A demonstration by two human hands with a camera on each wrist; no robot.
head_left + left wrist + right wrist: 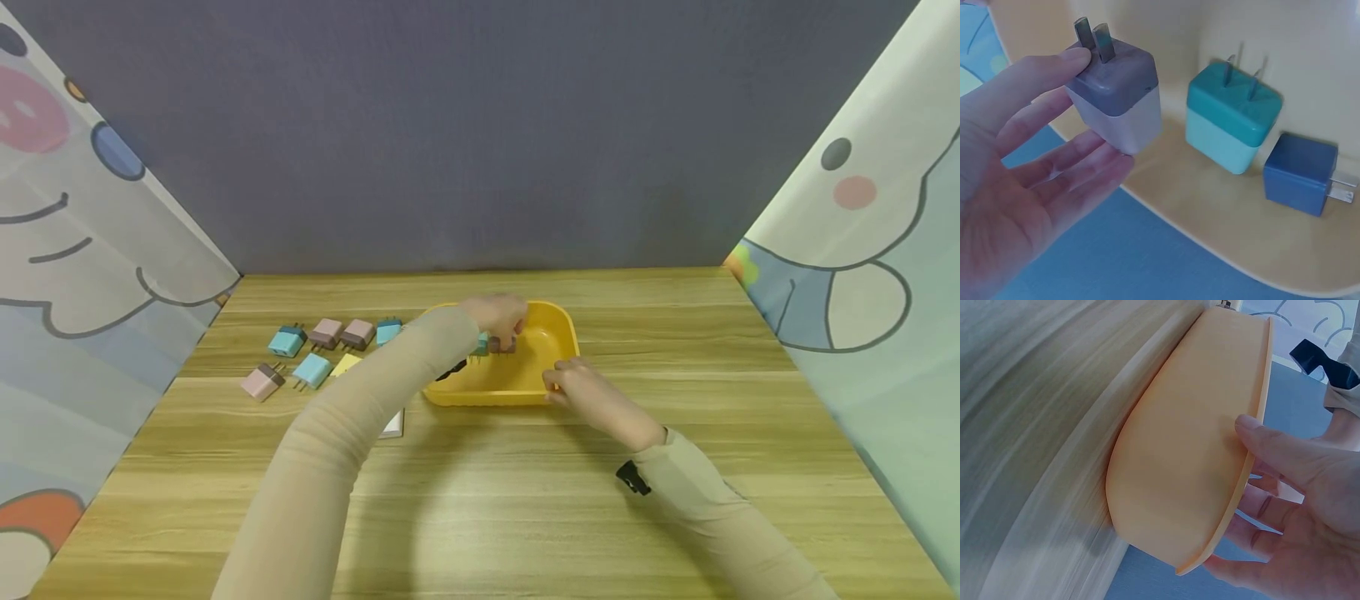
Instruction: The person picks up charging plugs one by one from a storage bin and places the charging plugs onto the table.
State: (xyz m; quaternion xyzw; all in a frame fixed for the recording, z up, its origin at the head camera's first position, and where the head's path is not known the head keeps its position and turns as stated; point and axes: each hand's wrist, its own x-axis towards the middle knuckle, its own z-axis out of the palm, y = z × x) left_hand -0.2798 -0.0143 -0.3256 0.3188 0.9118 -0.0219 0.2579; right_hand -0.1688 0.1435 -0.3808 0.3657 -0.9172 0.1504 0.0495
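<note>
My left hand (501, 315) reaches into the yellow bin (487, 398). Its thumb and fingers pinch a mauve-and-pink plug charger (1116, 94), prongs pointing up in the left wrist view. Beside that charger in the bin are a two-tone teal charger (1225, 119) and a dark blue charger (1300, 174). My right hand (592, 396) grips the bin's near right rim, with the thumb (1250, 425) on the outer wall and the other fingers over the inside.
Left of the bin, several chargers lie on the wooden table (510, 517), including a pink one (262, 381), a light blue one (311, 371) and a yellow one (345, 364). A white object (392, 425) is partly hidden by my left sleeve. A grey panel (480, 142) rises behind the table.
</note>
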